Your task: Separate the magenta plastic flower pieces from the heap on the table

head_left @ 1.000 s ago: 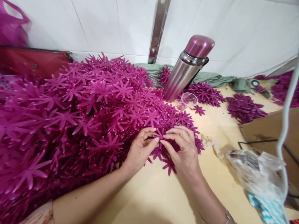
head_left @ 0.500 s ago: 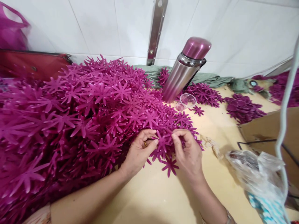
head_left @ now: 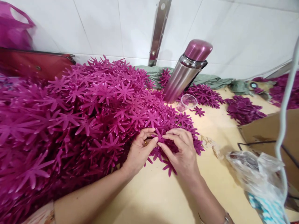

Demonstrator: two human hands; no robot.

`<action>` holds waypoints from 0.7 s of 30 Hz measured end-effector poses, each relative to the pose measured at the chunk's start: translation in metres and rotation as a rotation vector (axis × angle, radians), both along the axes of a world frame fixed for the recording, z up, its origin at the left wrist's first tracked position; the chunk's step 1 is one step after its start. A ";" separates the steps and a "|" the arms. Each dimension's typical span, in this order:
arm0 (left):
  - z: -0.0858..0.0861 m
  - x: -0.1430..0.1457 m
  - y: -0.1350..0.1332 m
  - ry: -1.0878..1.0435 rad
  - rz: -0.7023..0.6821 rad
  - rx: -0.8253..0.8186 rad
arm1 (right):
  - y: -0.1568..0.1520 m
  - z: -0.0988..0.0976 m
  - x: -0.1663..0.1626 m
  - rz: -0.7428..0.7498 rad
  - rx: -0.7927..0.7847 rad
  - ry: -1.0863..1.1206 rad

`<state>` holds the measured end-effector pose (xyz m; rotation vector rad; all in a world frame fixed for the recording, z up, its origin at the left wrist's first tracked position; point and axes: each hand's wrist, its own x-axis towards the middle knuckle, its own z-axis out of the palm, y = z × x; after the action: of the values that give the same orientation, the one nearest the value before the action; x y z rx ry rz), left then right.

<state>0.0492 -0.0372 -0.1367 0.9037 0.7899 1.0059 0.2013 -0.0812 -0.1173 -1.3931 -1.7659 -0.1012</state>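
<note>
Near the middle of the pale yellow bench (head_left: 151, 193), at the near foot of a large heap of magenta plastic flowers (head_left: 81, 105): left hand (head_left: 139, 152) and right hand (head_left: 183, 154), fingertips meeting. Pinched between them, one magenta star-shaped plastic flower (head_left: 160, 134), half hidden by the fingers and touching the heap's edge. Left hand closed on it, thumb pressed toward forefinger, with a gold ring on one finger. Right hand curled over it from the other side, fingers bent, gripping the same flower.

Toward the far edge, just right of the heap, a steel flask with a purple cap (head_left: 184, 73). Just beside its base, a small clear plastic cup (head_left: 188, 102), and near that a single loose flower (head_left: 198, 111). Along the far edge, smaller piles of magenta pieces (head_left: 243, 109) and a crumpled green cloth (head_left: 215, 80) against the white tiled wall. At the far left corner, behind the heap, a red bag (head_left: 35, 63). At the right edge, a brown cardboard box (head_left: 266, 127). Nearer the near right corner, a crumpled clear plastic bag (head_left: 257, 174).
</note>
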 end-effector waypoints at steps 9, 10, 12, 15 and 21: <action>0.006 0.000 -0.001 -0.022 -0.084 -0.064 | -0.001 -0.004 0.002 0.019 -0.130 0.142; 0.006 0.001 -0.002 -0.016 -0.086 -0.054 | -0.001 -0.004 0.002 0.012 -0.134 0.134; 0.005 0.001 -0.002 -0.014 -0.091 -0.038 | -0.001 -0.005 0.001 0.004 -0.145 0.128; 0.003 0.001 -0.001 -0.015 -0.097 -0.026 | -0.001 -0.007 0.001 -0.037 -0.179 0.193; -0.003 0.000 0.000 0.004 -0.053 0.002 | -0.002 -0.006 0.014 -0.370 -0.027 0.417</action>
<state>0.0491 -0.0376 -0.1398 0.9243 0.7644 0.9590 0.2152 -0.0829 -0.1229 -1.6139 -1.1636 0.0164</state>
